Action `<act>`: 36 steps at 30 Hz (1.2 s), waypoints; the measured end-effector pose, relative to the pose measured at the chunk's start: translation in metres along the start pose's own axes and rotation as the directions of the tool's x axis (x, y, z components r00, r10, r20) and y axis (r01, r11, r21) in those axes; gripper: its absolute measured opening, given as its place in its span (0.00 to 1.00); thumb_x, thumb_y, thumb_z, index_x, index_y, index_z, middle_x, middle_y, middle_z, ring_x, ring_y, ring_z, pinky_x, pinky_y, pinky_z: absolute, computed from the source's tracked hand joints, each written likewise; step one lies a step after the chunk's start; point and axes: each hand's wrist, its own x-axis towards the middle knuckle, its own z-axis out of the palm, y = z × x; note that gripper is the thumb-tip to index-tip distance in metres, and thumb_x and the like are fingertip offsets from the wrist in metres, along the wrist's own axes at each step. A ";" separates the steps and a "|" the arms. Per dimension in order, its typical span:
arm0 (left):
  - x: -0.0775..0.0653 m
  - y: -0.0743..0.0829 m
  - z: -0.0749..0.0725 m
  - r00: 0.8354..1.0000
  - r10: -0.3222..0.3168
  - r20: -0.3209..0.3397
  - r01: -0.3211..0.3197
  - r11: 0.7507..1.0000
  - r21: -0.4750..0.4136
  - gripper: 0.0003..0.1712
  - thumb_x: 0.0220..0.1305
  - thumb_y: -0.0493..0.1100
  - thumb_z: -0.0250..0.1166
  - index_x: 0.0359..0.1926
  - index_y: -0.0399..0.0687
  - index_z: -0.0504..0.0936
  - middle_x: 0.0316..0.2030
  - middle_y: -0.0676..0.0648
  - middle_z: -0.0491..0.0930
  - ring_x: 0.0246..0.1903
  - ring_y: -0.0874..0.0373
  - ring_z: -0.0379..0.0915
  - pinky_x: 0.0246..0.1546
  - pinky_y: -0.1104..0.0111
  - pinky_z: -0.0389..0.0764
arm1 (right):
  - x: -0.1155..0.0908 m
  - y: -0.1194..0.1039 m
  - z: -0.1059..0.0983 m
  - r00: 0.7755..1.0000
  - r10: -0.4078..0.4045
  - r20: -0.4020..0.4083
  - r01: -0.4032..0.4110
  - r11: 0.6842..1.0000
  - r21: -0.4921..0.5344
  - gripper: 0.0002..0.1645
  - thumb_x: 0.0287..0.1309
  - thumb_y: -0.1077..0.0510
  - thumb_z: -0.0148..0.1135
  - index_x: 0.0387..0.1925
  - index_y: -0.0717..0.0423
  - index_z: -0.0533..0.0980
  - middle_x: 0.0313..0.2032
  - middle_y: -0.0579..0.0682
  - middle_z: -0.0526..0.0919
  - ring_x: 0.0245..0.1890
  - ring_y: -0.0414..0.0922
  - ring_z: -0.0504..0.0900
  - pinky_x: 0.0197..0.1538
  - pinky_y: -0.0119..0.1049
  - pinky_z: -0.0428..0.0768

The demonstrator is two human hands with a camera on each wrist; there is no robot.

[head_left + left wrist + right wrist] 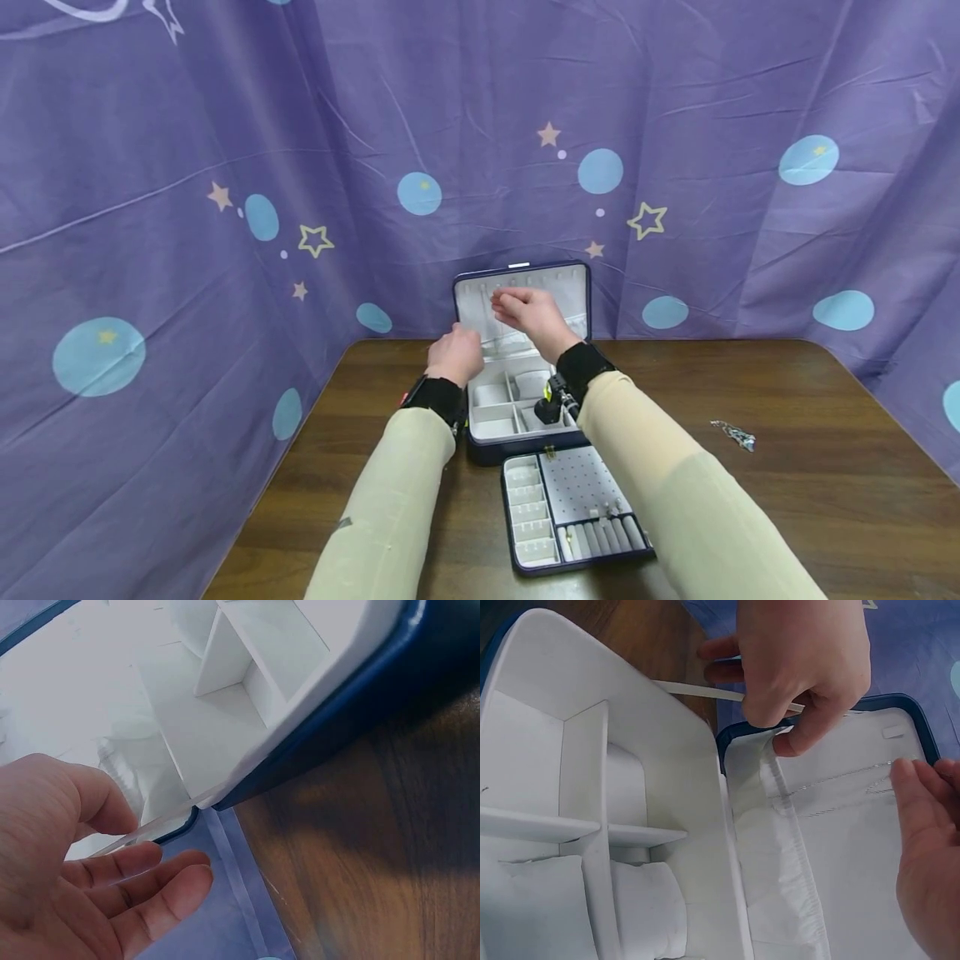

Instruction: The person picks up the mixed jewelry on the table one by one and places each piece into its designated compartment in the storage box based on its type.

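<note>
1. Two hands, one fine chain (832, 778): strands stretched across the raised lid (562, 292) of the white-lined box (498, 454), running down to the gathered pocket (772, 847). Clock positions as in the head view.
2. Right hand (528, 317): fingertips pressed together, pinching the chain; set before the lid's middle, pointing to 10 o'clock. Right sleeve (697, 483) enters from 5 o'clock.
3. Left hand (456, 354): fingers bent, at the lid's 8 o'clock, beside the pocket's rim; the ribbon (697, 691) passes at the fingers. Cannot tell whether thumb and finger pinch the rim or merely touch it.
4. Step, as judged: stowing the chain in the lid. Best practice: light tension toward 12 o'clock, pocket rim eased outward, lower strands fed in untwisted.
5. Hazards, as judged: strands crossing and knotting; chain snagging the ribbon; a hard tug tilting the lid.
6. Alongside: one tray (573, 479) at the box's 5 o'clock; one silvery trinket (735, 436) toward 4 o'clock, on the table (750, 517).
</note>
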 end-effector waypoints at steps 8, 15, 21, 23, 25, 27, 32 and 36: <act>0.001 0.000 0.002 1.000 0.008 -0.012 -0.008 1.000 0.002 0.15 0.70 0.41 0.58 0.53 0.44 0.85 0.54 0.36 0.76 0.47 0.41 0.83 0.44 0.48 0.84 | 0.003 -0.006 0.001 0.995 -0.101 -0.020 0.101 0.995 0.022 0.24 0.78 0.64 0.48 0.69 0.73 0.66 0.68 0.69 0.70 0.71 0.57 0.70 0.66 0.38 0.75; 0.002 -0.001 0.002 1.000 0.017 -0.011 -0.017 1.000 0.005 0.16 0.71 0.42 0.58 0.53 0.45 0.85 0.54 0.36 0.76 0.47 0.41 0.82 0.45 0.48 0.84 | 0.003 -0.010 0.003 0.991 -0.131 -0.028 0.132 0.990 0.039 0.24 0.77 0.65 0.48 0.69 0.71 0.68 0.69 0.67 0.70 0.71 0.54 0.70 0.67 0.37 0.74; 0.000 0.000 0.002 0.999 0.022 -0.030 -0.022 1.000 0.000 0.15 0.70 0.41 0.57 0.52 0.44 0.85 0.54 0.36 0.77 0.47 0.40 0.83 0.45 0.48 0.84 | 0.004 -0.001 -0.001 0.997 -0.082 -0.006 0.082 0.996 -0.037 0.24 0.78 0.65 0.48 0.69 0.70 0.67 0.69 0.65 0.71 0.72 0.53 0.69 0.67 0.35 0.74; -0.001 0.000 0.002 0.999 0.024 -0.033 -0.024 1.000 0.000 0.15 0.71 0.41 0.57 0.52 0.44 0.85 0.54 0.36 0.76 0.46 0.40 0.83 0.44 0.48 0.84 | 0.004 0.004 -0.003 0.999 -0.051 -0.002 0.051 0.996 -0.076 0.24 0.78 0.65 0.48 0.69 0.70 0.67 0.69 0.64 0.71 0.73 0.53 0.68 0.67 0.36 0.73; -0.001 0.001 0.002 0.999 0.024 -0.038 -0.024 1.000 -0.002 0.15 0.70 0.41 0.58 0.52 0.44 0.85 0.54 0.35 0.77 0.46 0.40 0.83 0.44 0.48 0.84 | 0.003 0.008 -0.005 1.000 -0.016 0.004 0.016 0.994 -0.111 0.24 0.78 0.65 0.47 0.70 0.71 0.66 0.70 0.64 0.70 0.73 0.54 0.66 0.68 0.38 0.73; -0.002 0.001 0.002 0.999 0.021 -0.032 -0.021 1.000 -0.001 0.15 0.70 0.41 0.58 0.52 0.44 0.85 0.54 0.35 0.76 0.46 0.40 0.83 0.44 0.48 0.84 | 0.003 0.011 -0.007 1.000 0.018 0.011 -0.017 0.990 -0.143 0.25 0.78 0.65 0.47 0.70 0.71 0.66 0.70 0.64 0.70 0.74 0.54 0.65 0.69 0.39 0.72; -0.002 0.000 0.001 1.000 0.016 -0.018 -0.016 1.000 0.001 0.15 0.71 0.41 0.58 0.53 0.45 0.85 0.54 0.36 0.76 0.46 0.40 0.82 0.44 0.48 0.84 | 0.001 0.013 -0.010 0.995 0.099 0.027 -0.092 0.976 -0.195 0.26 0.78 0.64 0.44 0.71 0.70 0.64 0.72 0.64 0.67 0.75 0.56 0.63 0.70 0.42 0.71; -0.002 -0.002 0.001 1.000 0.012 -0.015 -0.012 1.000 0.003 0.15 0.70 0.42 0.58 0.53 0.45 0.85 0.55 0.36 0.76 0.46 0.40 0.82 0.44 0.48 0.84 | -0.001 0.013 -0.011 0.988 0.152 0.032 -0.143 0.971 -0.194 0.27 0.77 0.65 0.42 0.72 0.70 0.62 0.73 0.65 0.64 0.75 0.57 0.62 0.72 0.44 0.69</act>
